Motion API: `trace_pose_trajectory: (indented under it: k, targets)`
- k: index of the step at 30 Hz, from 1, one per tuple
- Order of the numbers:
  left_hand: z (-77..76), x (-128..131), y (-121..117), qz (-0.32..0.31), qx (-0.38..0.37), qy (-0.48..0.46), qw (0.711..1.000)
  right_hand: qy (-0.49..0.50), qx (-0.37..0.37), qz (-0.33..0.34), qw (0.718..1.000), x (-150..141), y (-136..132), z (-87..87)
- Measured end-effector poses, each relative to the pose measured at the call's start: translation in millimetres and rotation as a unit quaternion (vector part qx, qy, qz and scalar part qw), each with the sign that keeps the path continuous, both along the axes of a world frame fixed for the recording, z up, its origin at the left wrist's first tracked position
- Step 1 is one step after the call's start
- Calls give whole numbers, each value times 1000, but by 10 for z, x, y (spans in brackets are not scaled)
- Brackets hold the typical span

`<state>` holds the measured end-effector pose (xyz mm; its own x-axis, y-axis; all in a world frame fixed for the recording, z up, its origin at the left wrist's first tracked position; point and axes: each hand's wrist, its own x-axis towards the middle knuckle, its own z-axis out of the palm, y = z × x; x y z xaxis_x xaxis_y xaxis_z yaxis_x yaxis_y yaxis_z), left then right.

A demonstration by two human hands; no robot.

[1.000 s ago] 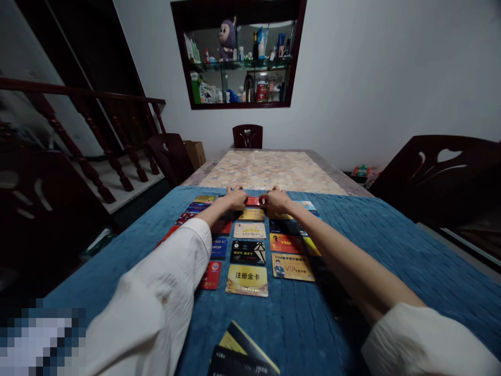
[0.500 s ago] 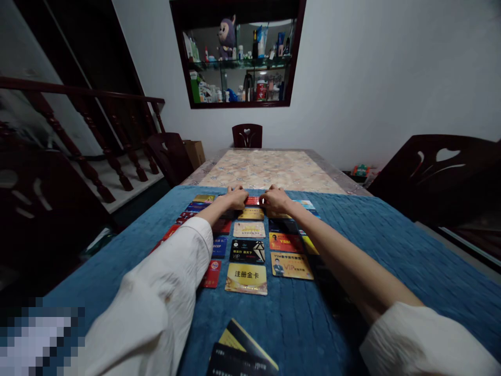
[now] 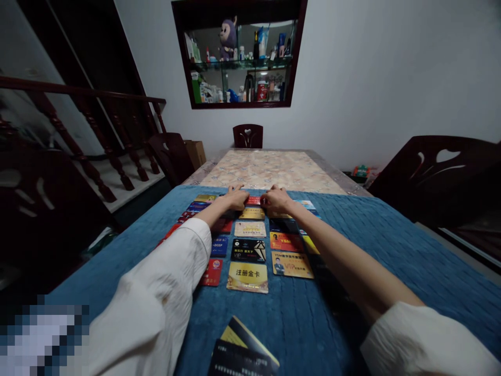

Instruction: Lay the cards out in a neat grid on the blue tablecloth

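Both my arms reach far forward over a blue cloth (image 3: 391,250) on a long table. My left hand (image 3: 235,198) and my right hand (image 3: 275,199) pinch the two ends of a red card (image 3: 253,200) at the far end of a grid of cards. Several plastic cards lie in rows below it: a gold card (image 3: 248,277) nearest me, a black VIP card (image 3: 248,250), an orange card (image 3: 285,242) and a red card (image 3: 212,272) on the left. My forearms cover parts of the outer columns.
A small stack of dark and gold cards (image 3: 238,352) lies at the near edge. Beyond the cloth the patterned tabletop (image 3: 270,169) runs to a dark chair (image 3: 248,136). Dark wooden chairs (image 3: 442,172) stand on both sides. A wall cabinet (image 3: 238,52) holds bottles and a plush toy.
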<state>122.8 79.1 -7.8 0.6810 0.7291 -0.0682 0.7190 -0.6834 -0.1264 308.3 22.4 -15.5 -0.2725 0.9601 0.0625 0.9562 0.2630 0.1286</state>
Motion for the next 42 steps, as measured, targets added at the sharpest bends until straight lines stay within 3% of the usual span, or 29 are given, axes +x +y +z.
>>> trace_pose_trajectory:
  k: [8,22,32,42]
  targets:
    - [81,-79,-203,-21,43,-22,999,1,17,3,1000,2,-134,92]
    - [95,-343,-931,-64,91,-89,990,21,80,61,995,-125,-732,63]
    - [-10,-481,-1588,-101,84,-103,986,27,86,101,991,-229,-1300,-5]
    - [-140,-698,-2213,-161,63,-123,977,61,123,184,973,-415,-2011,-142]
